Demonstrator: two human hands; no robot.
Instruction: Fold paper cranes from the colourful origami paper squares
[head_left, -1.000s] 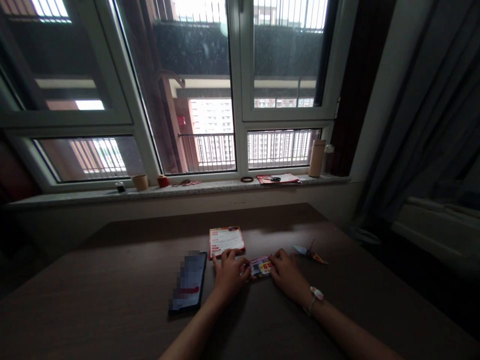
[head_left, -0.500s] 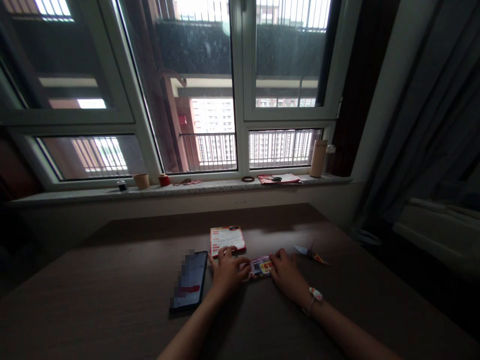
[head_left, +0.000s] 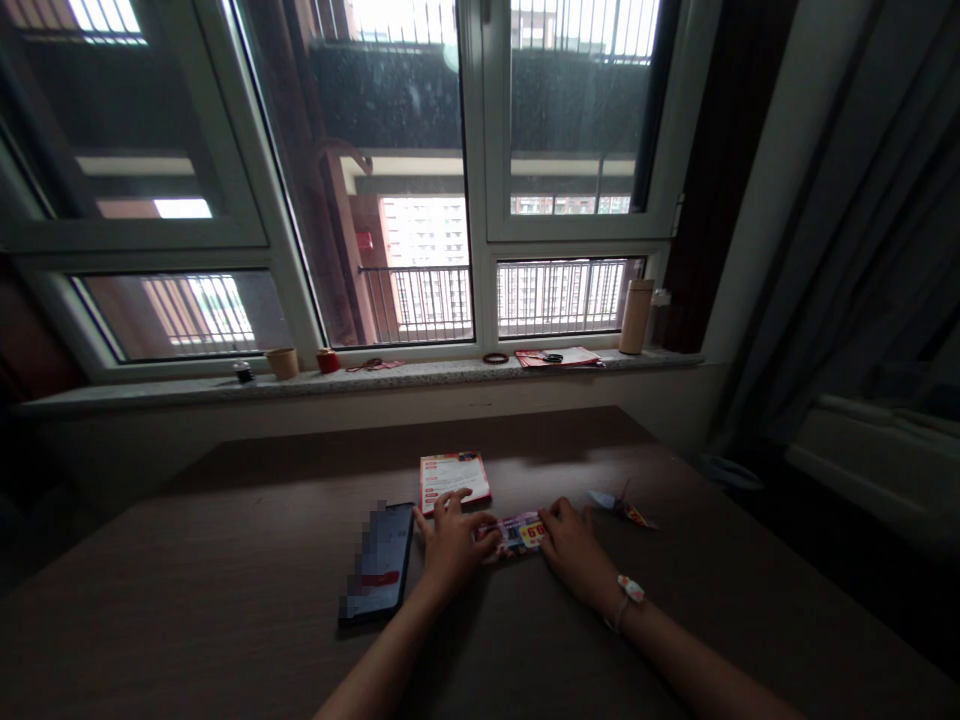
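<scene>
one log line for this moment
left hand: at colourful printed paper strip, left end; right hand: right end; black phone: left of both

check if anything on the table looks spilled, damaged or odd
Nothing looks spilled on the table. One oddity: blocky squares cover the left side of the phone, hiding that edge; they look like blurring of the picture rather than damage.

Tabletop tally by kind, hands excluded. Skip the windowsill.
Smartphone: 1
Square stack of printed paper: 1
Printed paper strip: 1
Small folded paper piece: 1
Total: 4
</scene>
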